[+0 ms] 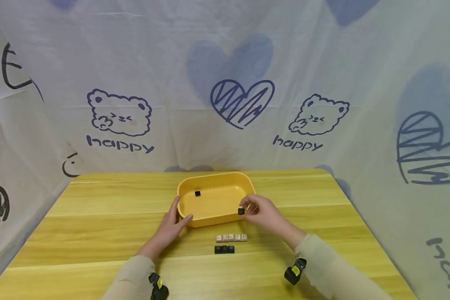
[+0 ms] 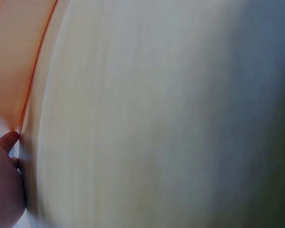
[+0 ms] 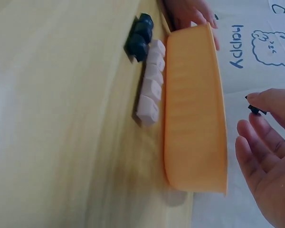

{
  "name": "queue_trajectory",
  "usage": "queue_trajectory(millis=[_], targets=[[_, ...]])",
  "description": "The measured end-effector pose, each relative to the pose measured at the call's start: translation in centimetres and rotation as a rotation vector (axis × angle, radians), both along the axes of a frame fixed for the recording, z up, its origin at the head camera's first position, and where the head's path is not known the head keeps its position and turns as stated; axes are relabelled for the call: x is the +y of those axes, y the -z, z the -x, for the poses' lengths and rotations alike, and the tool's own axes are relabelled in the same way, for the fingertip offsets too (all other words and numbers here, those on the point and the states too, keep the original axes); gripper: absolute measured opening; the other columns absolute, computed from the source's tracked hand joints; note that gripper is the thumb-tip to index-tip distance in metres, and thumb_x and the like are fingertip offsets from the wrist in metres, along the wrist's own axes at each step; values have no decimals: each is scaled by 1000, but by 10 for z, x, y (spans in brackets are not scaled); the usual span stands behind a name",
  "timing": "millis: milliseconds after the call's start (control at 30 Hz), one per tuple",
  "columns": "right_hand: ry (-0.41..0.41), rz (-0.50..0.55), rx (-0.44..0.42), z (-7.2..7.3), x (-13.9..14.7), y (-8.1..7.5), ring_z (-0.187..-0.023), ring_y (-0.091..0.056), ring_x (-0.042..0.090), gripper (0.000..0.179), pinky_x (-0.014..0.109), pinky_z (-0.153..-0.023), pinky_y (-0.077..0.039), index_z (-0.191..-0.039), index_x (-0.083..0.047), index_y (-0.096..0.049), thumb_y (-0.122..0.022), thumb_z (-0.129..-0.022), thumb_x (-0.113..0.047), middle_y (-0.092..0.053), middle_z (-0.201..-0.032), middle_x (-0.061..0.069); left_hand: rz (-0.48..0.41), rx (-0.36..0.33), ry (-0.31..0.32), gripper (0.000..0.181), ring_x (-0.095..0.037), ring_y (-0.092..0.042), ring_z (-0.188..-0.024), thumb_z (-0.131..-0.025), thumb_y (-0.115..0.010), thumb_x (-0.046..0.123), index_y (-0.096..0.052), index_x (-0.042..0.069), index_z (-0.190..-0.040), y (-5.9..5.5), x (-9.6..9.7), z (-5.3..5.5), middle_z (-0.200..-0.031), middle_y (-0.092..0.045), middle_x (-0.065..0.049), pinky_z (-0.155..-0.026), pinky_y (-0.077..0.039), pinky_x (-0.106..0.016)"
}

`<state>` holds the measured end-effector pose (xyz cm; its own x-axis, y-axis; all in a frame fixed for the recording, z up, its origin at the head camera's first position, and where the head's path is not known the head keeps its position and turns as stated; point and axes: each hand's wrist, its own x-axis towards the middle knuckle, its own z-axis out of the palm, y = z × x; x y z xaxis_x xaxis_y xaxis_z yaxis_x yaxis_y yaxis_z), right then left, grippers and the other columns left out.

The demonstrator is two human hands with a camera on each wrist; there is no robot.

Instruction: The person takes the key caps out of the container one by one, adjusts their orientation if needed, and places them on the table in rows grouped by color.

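A yellow plastic tub (image 1: 217,178) stands on the table, with one black keycap (image 1: 197,193) lying inside at the left. My left hand (image 1: 167,229) holds the tub's near left corner, fingers along the left side and thumb at the front rim. Over the tub's near right corner, my right hand (image 1: 261,211) pinches another black keycap (image 3: 257,110) between thumb and fingertips, above the rim. In front of the tub lies a row of several white keycaps (image 1: 231,237). Nearer to me is a row of 3 black keycaps (image 1: 224,249).
The wooden table (image 1: 97,225) extends on both sides of the tub. Behind it hangs a pale cloth (image 1: 180,83) printed with hearts and bears. In the left wrist view only fingertips, the tub's edge and blurred table surface show.
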<state>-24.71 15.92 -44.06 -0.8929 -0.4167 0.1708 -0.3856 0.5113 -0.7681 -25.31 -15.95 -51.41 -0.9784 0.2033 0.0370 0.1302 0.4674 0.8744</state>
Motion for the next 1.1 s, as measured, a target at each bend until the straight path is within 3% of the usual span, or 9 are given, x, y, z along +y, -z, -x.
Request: queue_trajectory(millis=[367,633,800,1100], targets=[[-11,-36,-9,-19,9,25,-78,-57,14,32,26,-68,-52,-112,0,-67,-74,-81,2,-62,-91,-2,-1,-13,-1,87,-43,-9,-144,-97,-59,40,-3,15,-158,0,-1,-1,-158,-10,-26,-115,-9,-55],[-17,-55,-28,-31,7,34,-75,-58,14,20,25,-64,-52,-97,-6,-74,-79,-78,-2,-64,-86,-1,-16,-4,16,87,-39,-8,-145,-98,-58,40,0,14,-158,1,-1,1,-158,-8,-26,-116,-10,-52],[13,-83,-91,-38,3,40,-73,-57,12,18,25,-62,-51,-95,-8,-75,-79,-78,-4,-65,-82,-3,-27,4,25,87,-38,-8,-145,-98,-59,38,0,11,-157,1,-1,1,-158,-8,-27,-116,-10,-52],[24,-101,-115,-45,-5,48,-67,-55,9,16,24,-57,-48,-91,-7,-76,-80,-76,-4,-66,-81,-5,-17,31,12,87,-40,-14,-144,-97,-60,35,-3,9,-157,0,0,0,-156,-14,-28,-115,-12,-52]])
